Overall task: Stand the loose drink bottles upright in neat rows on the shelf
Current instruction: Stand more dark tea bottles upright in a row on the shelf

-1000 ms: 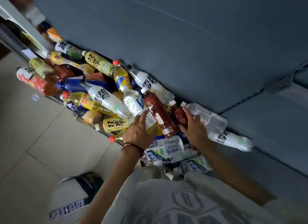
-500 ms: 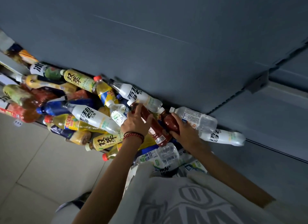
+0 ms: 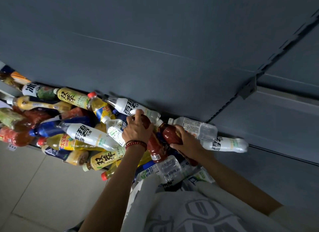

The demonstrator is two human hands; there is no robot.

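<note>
**Both hands on red-brown bottles in the shelf pile**

Observed a jumbled heap of drink bottles [image 3: 82,128] lying on their sides along the grey shelf [image 3: 259,171], against the dark back panel [image 3: 155,41]. None seen standing upright.

Left hand [image 3: 137,130], beaded bracelet [image 3: 136,144] at the wrist, wrapped over the upper part of a red-brown bottle [image 3: 156,151]; fingers reached toward its white cap. Bottle lay tilted, cap far, base near, resting on the pile.

Right hand [image 3: 187,141] clasped around a second red-brown bottle [image 3: 170,134], white cap pointing far-left, just beside the first one.

Noted right of the hands: a clear water bottle [image 3: 196,128] lying flat, touching or nearly touching the right hand's fingers, and nearer it a white-labelled bottle [image 3: 224,144] on its side.

Noted left of the hands: yellow tea bottles [image 3: 72,97], a blue bottle [image 3: 51,128], orange-drink bottles [image 3: 101,109] and another white-labelled bottle [image 3: 89,136], piled across one another.

Tiled floor [image 3: 34,188] visible at near left, below the shelf edge.
</note>
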